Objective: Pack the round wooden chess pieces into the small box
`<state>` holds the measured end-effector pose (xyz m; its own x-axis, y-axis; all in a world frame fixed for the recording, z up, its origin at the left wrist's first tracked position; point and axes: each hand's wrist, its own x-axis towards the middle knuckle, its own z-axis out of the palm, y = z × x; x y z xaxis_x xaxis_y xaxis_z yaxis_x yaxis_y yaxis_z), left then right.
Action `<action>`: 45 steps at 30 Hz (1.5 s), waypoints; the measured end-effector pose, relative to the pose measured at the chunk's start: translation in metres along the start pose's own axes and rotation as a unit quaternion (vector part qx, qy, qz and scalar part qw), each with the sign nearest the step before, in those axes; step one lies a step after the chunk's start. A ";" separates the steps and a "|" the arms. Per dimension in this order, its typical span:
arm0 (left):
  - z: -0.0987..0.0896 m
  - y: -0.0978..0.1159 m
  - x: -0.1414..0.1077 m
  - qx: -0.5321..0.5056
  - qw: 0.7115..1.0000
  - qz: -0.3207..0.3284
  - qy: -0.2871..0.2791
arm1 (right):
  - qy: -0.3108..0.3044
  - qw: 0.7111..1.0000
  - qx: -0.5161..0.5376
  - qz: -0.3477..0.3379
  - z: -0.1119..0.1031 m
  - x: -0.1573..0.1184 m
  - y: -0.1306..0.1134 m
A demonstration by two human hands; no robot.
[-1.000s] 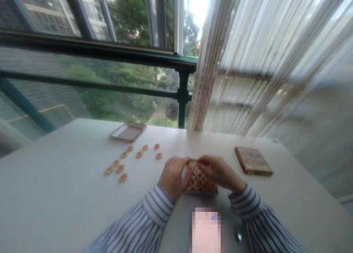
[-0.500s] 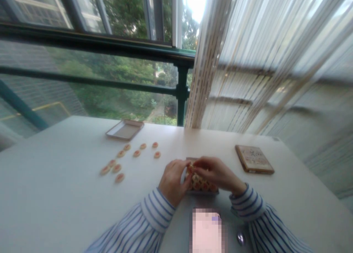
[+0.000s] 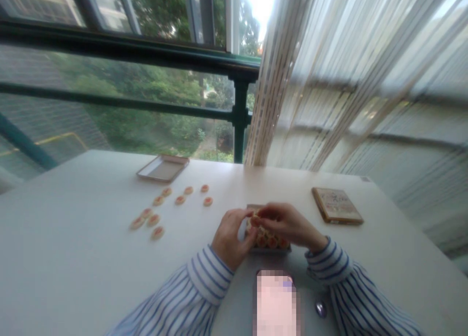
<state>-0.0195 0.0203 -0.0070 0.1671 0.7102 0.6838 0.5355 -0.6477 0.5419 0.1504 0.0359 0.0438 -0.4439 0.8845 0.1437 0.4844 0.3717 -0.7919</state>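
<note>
Between my hands sits a small shallow box (image 3: pixel 272 250) holding several round pieces with reddish centres. My right hand (image 3: pixel 292 226) reaches over the box from the right, thumb and fingers pinching one round piece (image 3: pixel 255 221) above its back left part. On the box's left side is my left hand (image 3: pixel 232 236), its thumb and fingers apart and curved around the box's left edge near the pinched piece. Whether its fingertips touch the box or the piece is too blurred to tell.
Several loose round pieces (image 3: pixel 153 220) lie on the white table (image 3: pixel 91 258) at the left. Behind them is a shallow tray (image 3: pixel 164 168). A flat decorated box (image 3: pixel 338 206) lies at the right. Nearest me are a pixelated pink object (image 3: pixel 276 302) and a shiny oval object (image 3: pixel 321 308).
The view has tilted slightly, so the table things appear a little higher. The piece at my right fingertips now shows its reddish face more. Both hands stay over the box.
</note>
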 end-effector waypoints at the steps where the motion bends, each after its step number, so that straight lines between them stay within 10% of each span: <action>1: -0.001 0.001 0.000 -0.006 1.000 -0.015 0.003 | 0.001 1.000 -0.001 -0.002 0.000 0.000 0.000; 22: 0.001 -0.009 0.002 -0.107 0.978 -0.178 -0.026 | -0.014 0.999 0.014 -0.039 -0.001 -0.001 -0.005; 45: 0.001 -0.012 0.000 -0.145 0.967 -0.198 -0.071 | -0.006 0.998 -0.029 -0.060 -0.001 -0.002 -0.006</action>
<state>-0.0248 0.0288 -0.0140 0.1194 0.9361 0.3310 0.3295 -0.3518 0.8762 0.1494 0.0326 0.0488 -0.5110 0.8289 0.2279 0.4700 0.4913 -0.7333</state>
